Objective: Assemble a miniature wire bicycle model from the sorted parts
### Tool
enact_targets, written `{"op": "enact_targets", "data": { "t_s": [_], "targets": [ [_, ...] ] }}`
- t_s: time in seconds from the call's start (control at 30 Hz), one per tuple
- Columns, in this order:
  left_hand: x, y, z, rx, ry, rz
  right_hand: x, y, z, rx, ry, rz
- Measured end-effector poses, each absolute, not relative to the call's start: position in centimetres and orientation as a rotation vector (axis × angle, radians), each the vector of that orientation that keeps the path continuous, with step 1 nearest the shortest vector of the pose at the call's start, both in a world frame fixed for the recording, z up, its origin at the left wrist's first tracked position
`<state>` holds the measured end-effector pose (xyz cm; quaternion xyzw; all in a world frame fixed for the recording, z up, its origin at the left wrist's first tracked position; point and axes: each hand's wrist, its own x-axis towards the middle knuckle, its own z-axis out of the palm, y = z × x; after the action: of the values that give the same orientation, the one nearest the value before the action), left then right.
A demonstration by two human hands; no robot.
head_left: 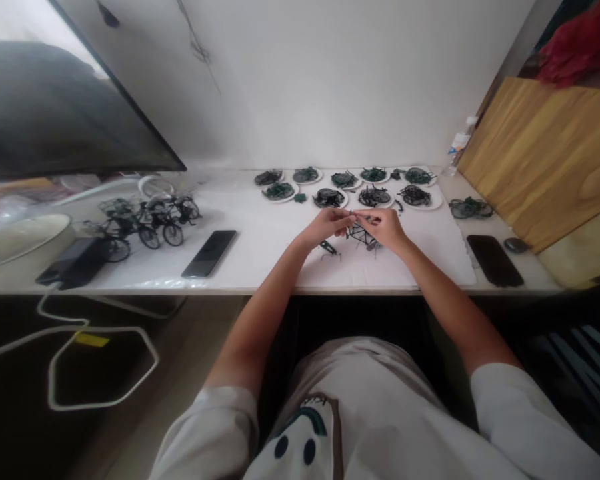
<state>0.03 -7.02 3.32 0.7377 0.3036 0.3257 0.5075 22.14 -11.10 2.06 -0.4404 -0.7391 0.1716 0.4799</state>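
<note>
My left hand (327,225) and my right hand (384,227) meet over the white sheet, fingertips pinched together. Just beneath them shows a small dark model bicycle frame (359,235), its upper end between my fingers. The exact part in the pinch is too small to make out. A small green-and-black tool or part (328,247) lies under my left hand. Thin wire-like pieces (331,257) rest beside it. Beyond my hands stand white plates with dark model parts, such as this plate of black parts (375,196) and this plate of green parts (279,191).
Several assembled model bicycles (150,220) stand at the left, near a black power adapter (75,262). One phone (210,253) lies left, another phone (495,259) right. Loose wheels (471,208) sit by a wooden board (555,153). A bottle (460,145) stands by the wall.
</note>
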Motion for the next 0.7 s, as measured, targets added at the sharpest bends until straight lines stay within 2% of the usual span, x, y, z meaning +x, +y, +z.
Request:
{"op": "enact_targets", "data": {
  "t_s": [0.7],
  "targets": [
    [0.24, -7.34, 3.47, 1.766, 0.713, 0.787, 22.42, -10.7, 1.78, -1.11, -1.849, 0.258]
  ]
}}
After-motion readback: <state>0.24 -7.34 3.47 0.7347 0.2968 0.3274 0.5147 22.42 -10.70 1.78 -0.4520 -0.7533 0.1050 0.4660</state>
